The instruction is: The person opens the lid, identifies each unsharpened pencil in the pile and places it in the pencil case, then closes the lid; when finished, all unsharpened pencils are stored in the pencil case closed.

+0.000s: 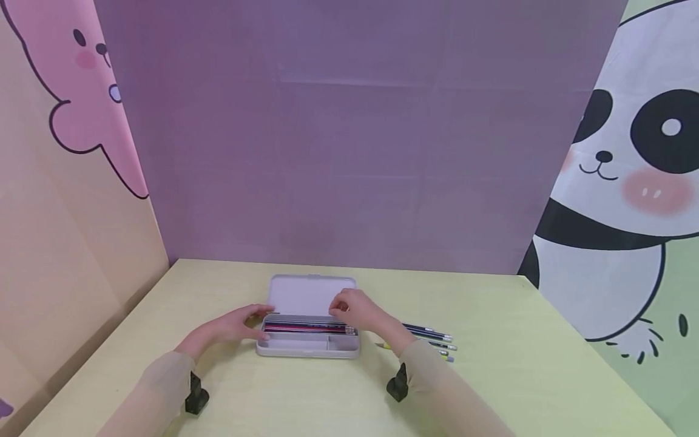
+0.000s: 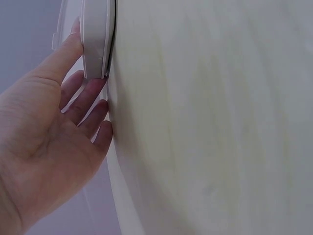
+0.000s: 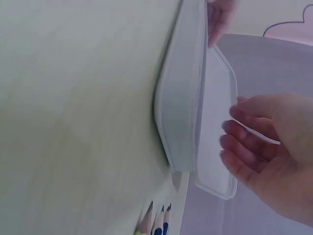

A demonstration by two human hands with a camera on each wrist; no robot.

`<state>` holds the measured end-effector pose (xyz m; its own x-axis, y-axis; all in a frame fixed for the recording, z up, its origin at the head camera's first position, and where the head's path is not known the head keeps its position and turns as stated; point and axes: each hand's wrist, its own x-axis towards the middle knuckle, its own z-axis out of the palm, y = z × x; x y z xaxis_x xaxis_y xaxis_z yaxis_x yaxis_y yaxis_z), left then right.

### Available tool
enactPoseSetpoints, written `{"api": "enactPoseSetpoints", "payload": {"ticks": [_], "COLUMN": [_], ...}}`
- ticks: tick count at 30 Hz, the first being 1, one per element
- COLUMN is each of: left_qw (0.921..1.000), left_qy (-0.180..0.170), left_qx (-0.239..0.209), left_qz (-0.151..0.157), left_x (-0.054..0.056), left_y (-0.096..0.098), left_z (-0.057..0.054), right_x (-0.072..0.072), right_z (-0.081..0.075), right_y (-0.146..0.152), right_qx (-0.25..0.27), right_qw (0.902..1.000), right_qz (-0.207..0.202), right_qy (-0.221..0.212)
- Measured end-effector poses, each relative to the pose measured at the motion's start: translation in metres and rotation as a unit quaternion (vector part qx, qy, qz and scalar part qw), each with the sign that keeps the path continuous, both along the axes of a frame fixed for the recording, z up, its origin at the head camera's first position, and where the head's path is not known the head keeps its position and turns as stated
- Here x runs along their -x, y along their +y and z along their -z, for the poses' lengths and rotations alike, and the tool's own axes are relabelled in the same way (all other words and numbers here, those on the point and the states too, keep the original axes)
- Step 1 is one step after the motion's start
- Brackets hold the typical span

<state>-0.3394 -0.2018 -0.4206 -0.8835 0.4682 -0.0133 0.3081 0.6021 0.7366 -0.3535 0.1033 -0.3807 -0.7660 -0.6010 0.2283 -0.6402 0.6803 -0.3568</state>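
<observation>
A white pencil case [image 1: 292,353] stands on the table with its lid [image 1: 308,291] swung back. Dark and red striped pencils [image 1: 306,328] lie side by side in its long rear compartment. At the case's left end, my left hand [image 1: 237,323] holds it, thumb by the front and fingers toward the back; the left wrist view shows the thumb over the rim and fingertips against the end. Above the right rear corner hovers my right hand [image 1: 357,308], fingers loosely bent. In the right wrist view, that hand [image 3: 274,147] has nothing between thumb and fingers.
Several loose pencils [image 1: 431,334], dark and yellow ones, lie on the table right of the case, partly behind the right forearm. The pale wooden table [image 1: 491,376] meets a purple backdrop [image 1: 349,152] at its far edge. The case's front compartments show bare white floors.
</observation>
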Motion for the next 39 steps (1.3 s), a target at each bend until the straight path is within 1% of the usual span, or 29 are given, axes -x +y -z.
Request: {"api": "enactPoseSetpoints", "payload": {"ticks": [6, 8, 10, 12, 14, 16, 20, 21, 23, 26, 28, 31, 35, 37, 39], "left_qw": [1.0, 1.0, 1.0, 1.0, 1.0, 1.0, 0.9999, 0.9999, 0.9999, 0.9999, 0.9999, 0.9993, 0.998, 0.9982, 0.9986], "left_qy": [-0.001, -0.001, -0.002, -0.003, -0.001, -0.002, -0.006, -0.007, -0.005, -0.004, -0.005, -0.011, -0.013, -0.008, -0.003], "left_qx": [-0.005, -0.003, -0.003, -0.004, -0.002, -0.002, -0.003, -0.006, -0.008, -0.012, -0.016, -0.036, -0.062, -0.06, -0.053], "left_qz": [-0.004, -0.002, -0.002, -0.001, -0.001, -0.005, -0.008, -0.007, -0.002, 0.001, 0.001, 0.002, 0.003, 0.0, -0.001], "left_x": [0.001, 0.0, 0.0, 0.0, 0.001, 0.002, 0.001, 0.0, 0.0, 0.0, 0.001, 0.002, 0.003, 0.003, 0.003], "left_y": [-0.002, -0.002, -0.002, -0.002, -0.002, -0.002, -0.002, -0.002, -0.002, -0.002, -0.001, 0.0, 0.0, 0.0, -0.001], "left_z": [0.0, -0.001, -0.002, -0.002, -0.002, -0.001, 0.0, -0.001, -0.001, -0.001, 0.0, 0.002, 0.003, 0.003, 0.003], "right_x": [0.012, 0.016, 0.02, 0.024, 0.027, 0.028, 0.029, 0.03, 0.032, 0.035, 0.035, 0.034, 0.033, 0.032, 0.031], "right_z": [-0.004, -0.004, -0.004, -0.003, -0.003, -0.002, -0.001, 0.0, 0.002, 0.005, 0.007, 0.007, 0.005, 0.004, 0.004], "right_y": [0.009, 0.013, 0.017, 0.02, 0.022, 0.024, 0.024, 0.024, 0.023, 0.023, 0.023, 0.024, 0.024, 0.024, 0.023], "right_qx": [0.06, 0.082, 0.098, 0.111, 0.119, 0.125, 0.132, 0.13, 0.121, 0.106, 0.102, 0.115, 0.13, 0.132, 0.14], "right_qw": [0.9977, 0.9956, 0.9931, 0.9905, 0.9883, 0.9862, 0.9828, 0.9824, 0.9824, 0.9829, 0.9827, 0.9814, 0.9807, 0.9819, 0.9817], "right_qz": [0.027, 0.041, 0.049, 0.064, 0.08, 0.095, 0.126, 0.132, 0.142, 0.143, 0.139, 0.137, 0.134, 0.125, 0.116], "right_qy": [0.017, 0.022, 0.039, 0.051, 0.052, 0.051, 0.029, 0.022, -0.005, -0.047, -0.066, -0.072, -0.059, -0.052, -0.056]}}
